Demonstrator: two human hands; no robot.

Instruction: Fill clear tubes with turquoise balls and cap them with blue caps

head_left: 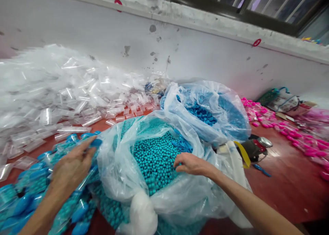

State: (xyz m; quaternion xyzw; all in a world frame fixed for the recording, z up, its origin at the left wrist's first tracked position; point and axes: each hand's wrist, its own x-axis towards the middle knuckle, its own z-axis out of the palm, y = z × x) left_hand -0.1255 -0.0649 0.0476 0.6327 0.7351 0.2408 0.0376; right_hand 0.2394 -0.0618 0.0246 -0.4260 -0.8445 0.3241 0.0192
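My left hand (73,163), slightly blurred, reaches over a heap of clear tubes filled with teal beads (37,185). Its thumb and fingers close on a blue cap (96,143); whether a tube hangs below the cap I cannot make out. Over the right side of an open clear plastic bag (115,173) hovers my right hand (191,163), fingers curled together. What it holds, if anything, is hidden. Loose round teal beads (154,159) fill this bag, with several blue pieces (182,142) lying on them at the far right.
Behind it stands another open bag (228,125) of blue parts (200,114). Empty clear tubes (77,91) pile up against the wall on the left. Pink pieces (290,132) lie at the right. A white bundle (144,212) sits in front, and a dark device (253,149) beside the bags.
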